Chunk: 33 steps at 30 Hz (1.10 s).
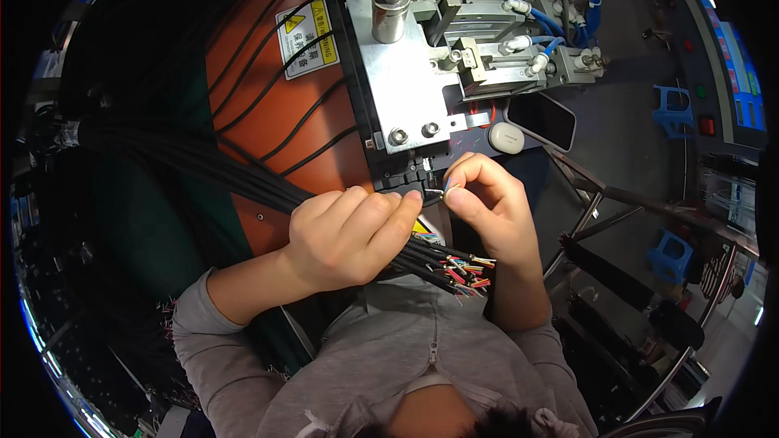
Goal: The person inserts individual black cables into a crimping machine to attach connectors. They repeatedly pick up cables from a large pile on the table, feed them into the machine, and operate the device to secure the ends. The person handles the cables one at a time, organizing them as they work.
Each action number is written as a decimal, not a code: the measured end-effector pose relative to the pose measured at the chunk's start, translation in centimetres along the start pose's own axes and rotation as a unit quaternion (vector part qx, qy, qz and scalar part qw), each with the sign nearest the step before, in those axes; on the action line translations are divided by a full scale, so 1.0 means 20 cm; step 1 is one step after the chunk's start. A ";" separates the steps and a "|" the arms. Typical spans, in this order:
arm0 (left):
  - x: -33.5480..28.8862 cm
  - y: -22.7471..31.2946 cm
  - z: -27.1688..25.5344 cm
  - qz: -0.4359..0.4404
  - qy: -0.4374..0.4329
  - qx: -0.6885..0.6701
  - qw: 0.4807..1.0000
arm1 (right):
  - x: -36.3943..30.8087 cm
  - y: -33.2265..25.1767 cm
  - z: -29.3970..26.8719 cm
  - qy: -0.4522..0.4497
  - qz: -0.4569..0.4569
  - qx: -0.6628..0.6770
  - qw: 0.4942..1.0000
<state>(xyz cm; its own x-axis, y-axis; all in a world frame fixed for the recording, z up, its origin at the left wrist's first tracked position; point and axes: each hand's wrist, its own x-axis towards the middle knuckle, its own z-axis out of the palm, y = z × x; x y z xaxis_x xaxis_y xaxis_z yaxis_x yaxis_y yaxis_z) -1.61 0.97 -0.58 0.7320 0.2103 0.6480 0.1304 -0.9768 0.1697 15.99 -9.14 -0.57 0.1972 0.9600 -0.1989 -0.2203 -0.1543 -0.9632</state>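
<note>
My left hand is closed around a thick bundle of black cables that runs in from the left. The bundle's stripped ends with coloured wires stick out below the hand. My right hand pinches a thin wire tip between thumb and forefinger, right at the black fixture slot at the base of a metal machine. The fingertips of both hands nearly touch there.
An orange panel with a yellow warning label lies left of the machine, crossed by black cables. Blue air hoses and pneumatic cylinders sit at the top. A dark phone and a small white case rest right of the fixture.
</note>
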 end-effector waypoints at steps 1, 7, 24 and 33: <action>0.00 0.01 0.00 0.000 -0.004 0.003 1.000 | 0.00 0.01 -0.02 -0.017 0.006 0.041 0.999; 0.00 0.02 0.03 -0.016 -0.054 0.033 0.998 | 0.06 0.05 -0.03 0.080 -0.194 -0.283 0.936; 0.04 0.04 0.05 -0.074 -0.136 0.078 0.985 | 0.14 0.19 0.03 0.163 -0.171 -0.235 0.943; 0.04 -0.01 0.08 -0.065 -0.084 0.034 0.994 | 0.13 0.23 0.04 0.161 -0.090 -0.154 0.971</action>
<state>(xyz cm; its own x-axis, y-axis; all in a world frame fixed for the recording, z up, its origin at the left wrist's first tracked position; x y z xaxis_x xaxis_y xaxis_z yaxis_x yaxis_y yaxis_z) -0.02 1.31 -1.28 0.8068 0.3303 0.4898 0.2710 -0.9437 0.1899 14.79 -7.21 -5.40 0.5055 0.8626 -0.0211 0.1313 -0.1011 -0.9862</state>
